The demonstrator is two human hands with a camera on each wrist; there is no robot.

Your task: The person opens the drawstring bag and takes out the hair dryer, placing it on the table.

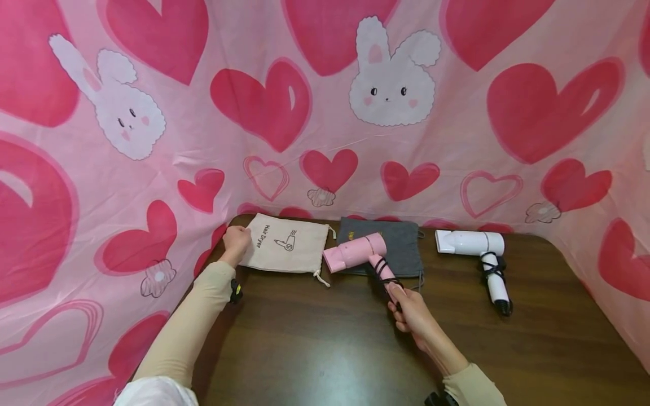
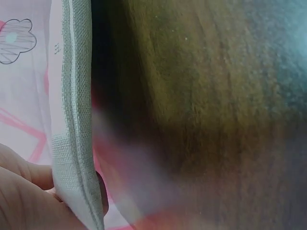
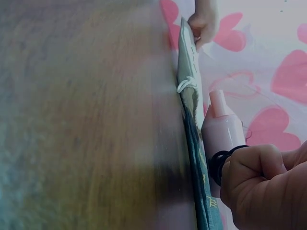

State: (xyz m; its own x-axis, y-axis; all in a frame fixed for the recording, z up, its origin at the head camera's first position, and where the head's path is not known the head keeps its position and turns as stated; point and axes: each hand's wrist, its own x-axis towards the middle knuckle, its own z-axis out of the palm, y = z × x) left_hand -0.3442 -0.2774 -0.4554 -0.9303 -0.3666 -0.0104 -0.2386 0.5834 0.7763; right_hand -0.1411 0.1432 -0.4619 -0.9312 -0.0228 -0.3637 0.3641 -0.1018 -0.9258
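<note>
My left hand (image 1: 236,245) pinches the left edge of a cream drawstring bag (image 1: 304,248) printed "Hair Dryer". In the left wrist view, thumb and finger sit on either side of the bag's seamed edge (image 2: 74,105). With its fingers curled round the handle, my right hand (image 1: 412,311) grips a pink hair dryer (image 1: 350,252). A black cord (image 1: 382,268) is wound about that handle. The dryer's nozzle points left, toward the bag's drawstring end, and its barrel overlaps a dark grey drawstring bag (image 1: 406,245) in the head view.
A white hair dryer (image 1: 469,243) with a wound black cord lies at the right on the brown wooden table (image 1: 294,344). Behind the table hangs a pink cloth (image 1: 325,113) with hearts and rabbits, which also runs along both sides.
</note>
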